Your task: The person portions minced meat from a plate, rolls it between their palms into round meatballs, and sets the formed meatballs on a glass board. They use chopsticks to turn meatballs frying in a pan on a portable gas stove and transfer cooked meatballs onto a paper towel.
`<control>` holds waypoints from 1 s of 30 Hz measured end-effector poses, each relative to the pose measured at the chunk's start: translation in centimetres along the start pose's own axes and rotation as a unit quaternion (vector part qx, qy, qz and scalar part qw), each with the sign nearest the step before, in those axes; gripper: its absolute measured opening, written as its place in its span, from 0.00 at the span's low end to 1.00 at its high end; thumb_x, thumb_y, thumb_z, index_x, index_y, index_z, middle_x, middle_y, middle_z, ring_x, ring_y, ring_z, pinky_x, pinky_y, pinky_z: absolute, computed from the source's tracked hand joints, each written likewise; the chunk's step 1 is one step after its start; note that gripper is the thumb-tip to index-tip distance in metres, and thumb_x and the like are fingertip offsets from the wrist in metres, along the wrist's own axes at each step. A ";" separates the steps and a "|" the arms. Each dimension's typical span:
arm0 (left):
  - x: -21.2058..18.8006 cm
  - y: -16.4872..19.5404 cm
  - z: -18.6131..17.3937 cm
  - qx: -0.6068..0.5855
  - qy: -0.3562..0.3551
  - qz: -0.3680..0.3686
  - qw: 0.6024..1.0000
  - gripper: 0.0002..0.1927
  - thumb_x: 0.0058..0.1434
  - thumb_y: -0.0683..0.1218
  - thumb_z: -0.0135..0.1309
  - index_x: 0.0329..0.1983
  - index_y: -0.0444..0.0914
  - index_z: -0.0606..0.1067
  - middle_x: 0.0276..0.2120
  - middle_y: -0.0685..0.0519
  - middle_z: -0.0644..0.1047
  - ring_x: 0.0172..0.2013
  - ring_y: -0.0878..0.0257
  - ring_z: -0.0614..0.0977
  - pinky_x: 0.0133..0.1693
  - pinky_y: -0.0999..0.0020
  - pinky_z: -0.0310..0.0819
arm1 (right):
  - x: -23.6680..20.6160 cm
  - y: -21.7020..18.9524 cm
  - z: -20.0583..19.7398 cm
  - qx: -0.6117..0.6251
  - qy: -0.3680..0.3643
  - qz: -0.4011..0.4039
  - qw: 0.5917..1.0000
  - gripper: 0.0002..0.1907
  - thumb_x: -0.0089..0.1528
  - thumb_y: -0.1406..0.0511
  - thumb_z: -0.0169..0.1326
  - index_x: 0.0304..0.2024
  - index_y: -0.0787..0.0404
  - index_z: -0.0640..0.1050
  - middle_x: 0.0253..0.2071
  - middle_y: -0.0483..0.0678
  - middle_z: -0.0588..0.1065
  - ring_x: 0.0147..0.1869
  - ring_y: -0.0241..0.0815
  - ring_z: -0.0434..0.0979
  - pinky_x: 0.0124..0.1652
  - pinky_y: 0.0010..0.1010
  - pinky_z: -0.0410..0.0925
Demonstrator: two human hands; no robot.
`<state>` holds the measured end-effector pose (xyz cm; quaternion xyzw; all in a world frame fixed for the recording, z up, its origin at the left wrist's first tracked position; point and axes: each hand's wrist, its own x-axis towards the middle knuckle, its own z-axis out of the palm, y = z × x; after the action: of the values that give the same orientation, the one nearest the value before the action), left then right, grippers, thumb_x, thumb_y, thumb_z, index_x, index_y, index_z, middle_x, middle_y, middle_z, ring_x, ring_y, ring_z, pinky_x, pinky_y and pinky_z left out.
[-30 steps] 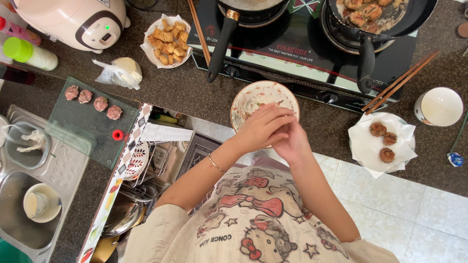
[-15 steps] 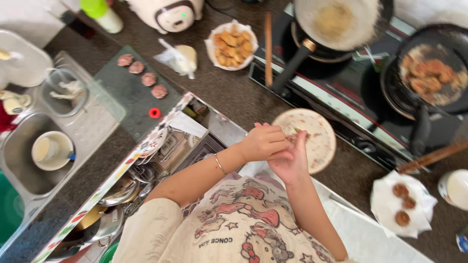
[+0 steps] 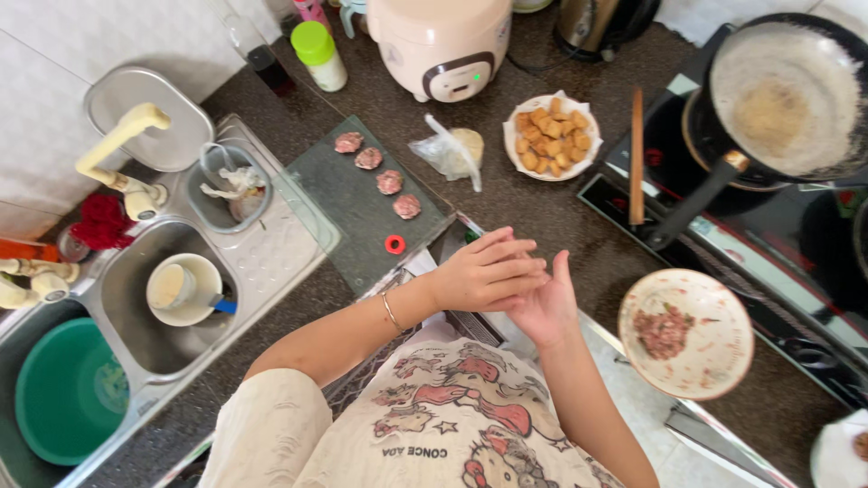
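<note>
Hands (image 3: 511, 285) pressed together; meat plate (image 3: 714, 361) beside, patties (image 3: 378, 170) beyond.

At lower left a green basin (image 3: 68, 389) sits in the grey steel sink (image 3: 136, 307). The desk (image 3: 561, 226) is dark brown speckled stone. At upper centre a cream rice cooker (image 3: 443, 41) stands beside a bottle (image 3: 318, 54) with a lime-green cap. Pinkish-brown meat patties (image 3: 378, 169) lie on a dark glass board (image 3: 362, 203) with a red knob. At right, a cream floral-patterned plate (image 3: 714, 357) holds pink mince.
</note>
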<state>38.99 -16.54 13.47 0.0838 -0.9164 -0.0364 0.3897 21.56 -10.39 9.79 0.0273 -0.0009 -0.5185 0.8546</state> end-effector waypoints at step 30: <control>-9.4 -8.4 -9.5 -0.092 -0.065 0.006 0.994 0.24 0.60 0.52 0.62 0.53 0.33 0.76 0.54 0.46 0.76 0.56 0.49 0.79 0.58 0.57 0.74 | 12.3 10.5 0.1 -0.085 0.080 0.012 0.993 0.56 0.67 0.31 0.19 0.71 0.70 0.63 0.71 0.60 0.67 0.73 0.52 0.66 0.63 0.39 0.66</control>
<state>53.31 -23.15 12.32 0.0389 -0.9330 -0.1238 0.3357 36.51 -16.42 10.08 -0.0037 0.1110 -0.5022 0.8576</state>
